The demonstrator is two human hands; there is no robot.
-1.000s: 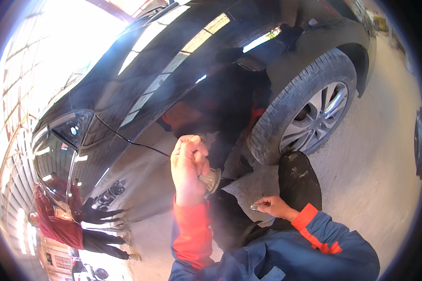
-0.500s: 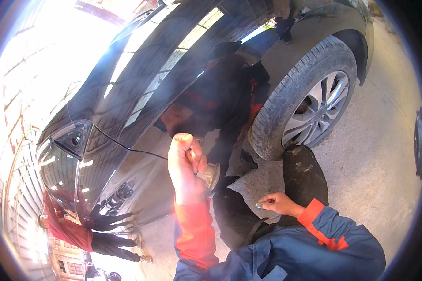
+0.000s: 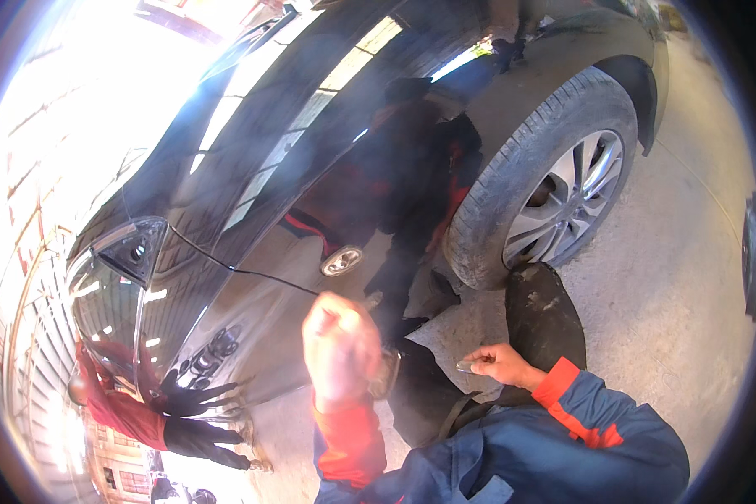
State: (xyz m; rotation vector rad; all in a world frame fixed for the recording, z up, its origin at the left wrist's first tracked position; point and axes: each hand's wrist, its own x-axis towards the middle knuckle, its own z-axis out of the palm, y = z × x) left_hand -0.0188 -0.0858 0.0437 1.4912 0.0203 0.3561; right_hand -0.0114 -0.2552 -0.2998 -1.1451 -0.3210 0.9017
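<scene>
Our left grip (image 3: 341, 340), blurred, was curled closed on a black wire (image 3: 233, 270) that ran from a dark triangular piece (image 3: 130, 252) on the black car (image 3: 512, 109). Just beside that wrist was a pale round piece (image 3: 385, 374); we couldn't tell what held it. Our right grip (image 3: 504, 367) was pinched together on a small shiny piece (image 3: 464, 366), between our legs (image 3: 548, 311) and near the wheel (image 3: 567, 202).
</scene>
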